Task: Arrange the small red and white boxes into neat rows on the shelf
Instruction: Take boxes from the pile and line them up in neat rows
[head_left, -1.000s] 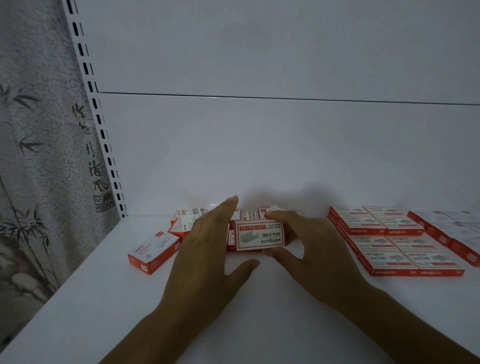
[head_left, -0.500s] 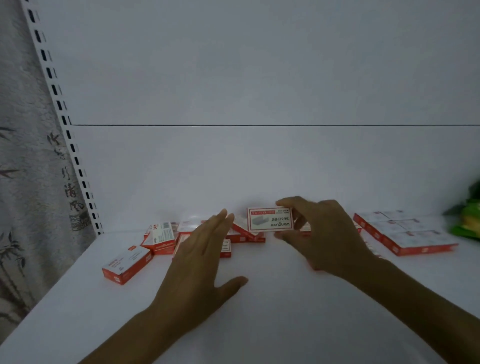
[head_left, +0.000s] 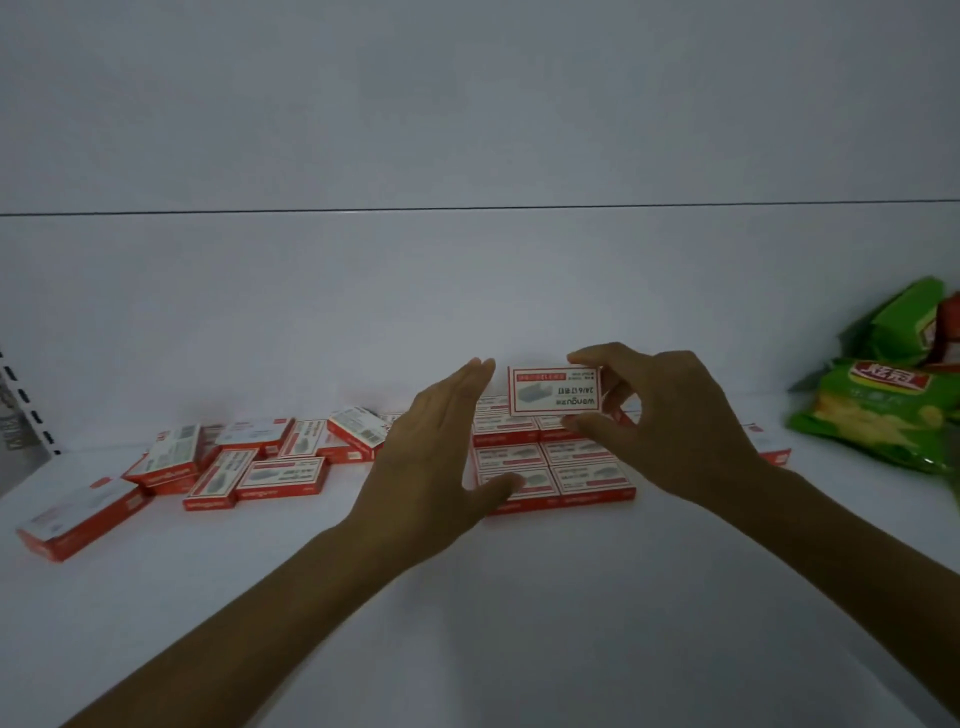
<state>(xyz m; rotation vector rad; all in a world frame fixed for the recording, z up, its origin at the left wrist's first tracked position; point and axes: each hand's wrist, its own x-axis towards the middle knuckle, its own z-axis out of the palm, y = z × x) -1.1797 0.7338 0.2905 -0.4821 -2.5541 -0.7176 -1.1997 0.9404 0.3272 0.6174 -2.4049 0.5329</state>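
My right hand grips a box above the neat rows; left hand spread, empty. Loose boxes toward shelf left edge, chip bags at right edge.

The right hand pinches one red and white box between thumb and fingers, face toward the camera, print inverted, raised above the neat block of boxes. The left hand is spread flat at the box's 9 o'clock, apart from it. Loose boxes lie jumbled at 9 o'clock; green snack bags at 3 o'clock.
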